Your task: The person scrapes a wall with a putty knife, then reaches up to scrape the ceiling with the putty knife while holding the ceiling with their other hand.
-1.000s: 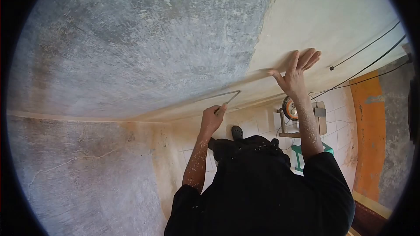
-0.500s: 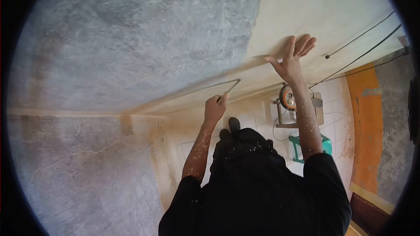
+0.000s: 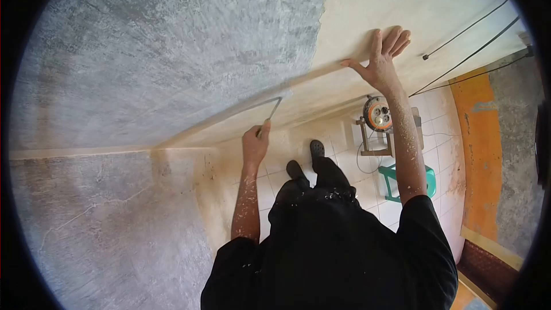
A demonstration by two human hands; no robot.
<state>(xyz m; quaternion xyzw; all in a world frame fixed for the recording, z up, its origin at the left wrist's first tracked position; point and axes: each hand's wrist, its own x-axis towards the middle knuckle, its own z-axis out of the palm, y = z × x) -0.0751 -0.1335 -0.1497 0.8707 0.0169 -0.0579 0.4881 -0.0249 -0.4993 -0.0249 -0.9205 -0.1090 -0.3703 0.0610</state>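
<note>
My left hand (image 3: 255,144) is wrapped round the handle of a thin-bladed scraper (image 3: 275,107), whose edge meets the wall near the lower border of the grey bare surface (image 3: 189,40). My right hand (image 3: 383,60) lies with its fingers spread on the cream-painted part of the wall (image 3: 350,17), to the right of the grey surface. It holds nothing. White flecks cover both forearms.
Below my right forearm, a round orange-and-black cable reel (image 3: 379,116) rests on a small wooden stand (image 3: 376,152). A green plastic stool (image 3: 430,183) is beside it on the tiled floor (image 3: 364,189). Black cables (image 3: 476,51) run along the wall at right.
My left hand and the scraper have moved left along the wall. My right hand stays spread on the wall, slightly higher in view. The feet now show farther apart.
</note>
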